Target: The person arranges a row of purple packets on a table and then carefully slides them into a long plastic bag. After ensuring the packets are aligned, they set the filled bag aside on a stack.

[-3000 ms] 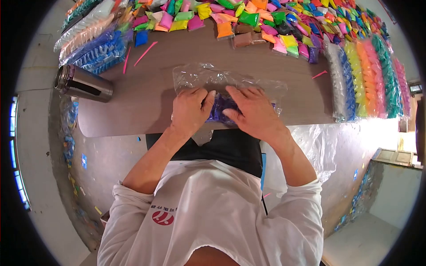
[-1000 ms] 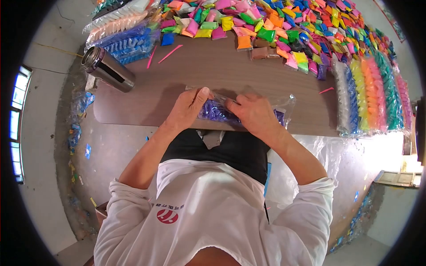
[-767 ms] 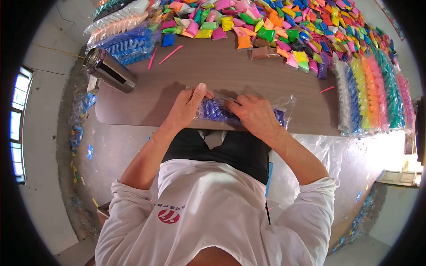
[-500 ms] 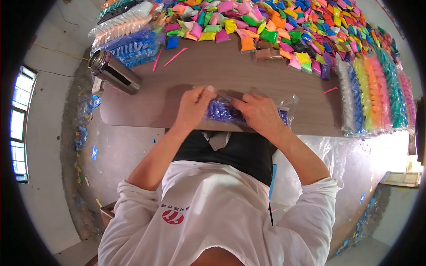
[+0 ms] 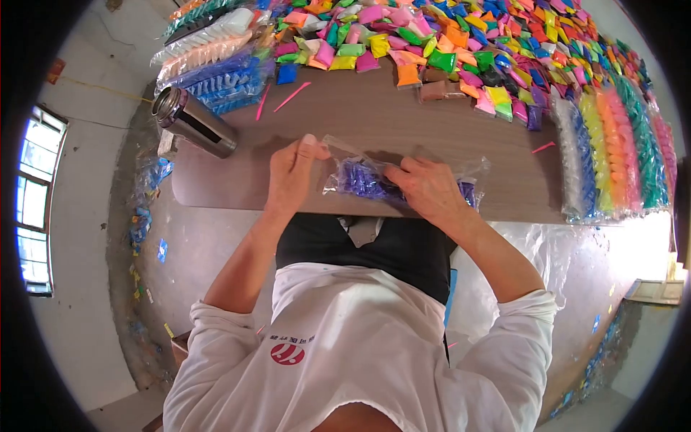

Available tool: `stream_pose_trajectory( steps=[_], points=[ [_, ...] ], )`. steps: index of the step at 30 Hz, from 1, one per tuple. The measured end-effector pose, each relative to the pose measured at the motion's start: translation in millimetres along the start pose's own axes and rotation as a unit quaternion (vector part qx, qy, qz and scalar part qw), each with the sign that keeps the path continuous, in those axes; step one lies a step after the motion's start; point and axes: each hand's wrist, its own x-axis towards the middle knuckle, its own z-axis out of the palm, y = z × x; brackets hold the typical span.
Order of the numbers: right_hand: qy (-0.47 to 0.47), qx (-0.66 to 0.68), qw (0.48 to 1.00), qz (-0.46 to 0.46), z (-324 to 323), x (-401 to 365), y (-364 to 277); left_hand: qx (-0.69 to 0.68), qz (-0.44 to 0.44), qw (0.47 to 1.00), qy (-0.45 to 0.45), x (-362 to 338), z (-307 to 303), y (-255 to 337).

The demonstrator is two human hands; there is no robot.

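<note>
In front of me a clear plastic bag (image 5: pixel 363 180) of shiny purple packets lies along the near edge of the table. My left hand (image 5: pixel 294 171) is closed, its thumb and fingers pinching the film at the bag's upper left corner. Across the middle of the bag rests my right hand (image 5: pixel 430 186), with bent fingers gripping the plastic and hiding part of the packets. The bag's right end sticks out past that hand.
A steel flask (image 5: pixel 193 122) stands at the left. Pink strips (image 5: pixel 291 96) lie beyond the bag. Many colourful packets (image 5: pixel 439 54) are heaped at the back. Filled bags in rows flank the table (image 5: pixel 266 191), blue (image 5: pixel 230 86) at left, yellow (image 5: pixel 596 151) at right.
My left hand has moved left, away from my right hand, drawing the bag's film out with it. More of the bag's left end shows. My right hand stays on the bag.
</note>
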Motion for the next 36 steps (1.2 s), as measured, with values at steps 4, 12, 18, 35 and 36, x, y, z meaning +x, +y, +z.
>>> stream_pose_trajectory(
  steps=[4,12,18,35,36],
  points=[
    [-0.011,-0.017,1.0,-0.007,-1.8,0.7,-1.9,-0.047,-0.139,0.988,-0.047,3.1,-16.9,-9.6],
    [-0.012,-0.037,0.999,-0.016,-0.3,-0.4,-2.7,-0.035,-0.193,0.978,-0.074,12.0,-5.2,-8.6],
    [-0.021,-0.036,0.999,-0.014,-1.5,1.6,-3.8,-0.01,-0.161,0.979,-0.128,18.3,-1.8,12.1],
    [-0.009,-0.05,0.999,0.008,-1.0,-1.1,-2.7,0.277,0.112,0.954,-0.032,-36.5,12.9,-39.7],
    [-0.014,-0.042,0.999,0.012,-4.3,-2.7,-1.7,0.289,0.108,0.951,-0.029,-36.0,15.8,-40.2]
  ],
)
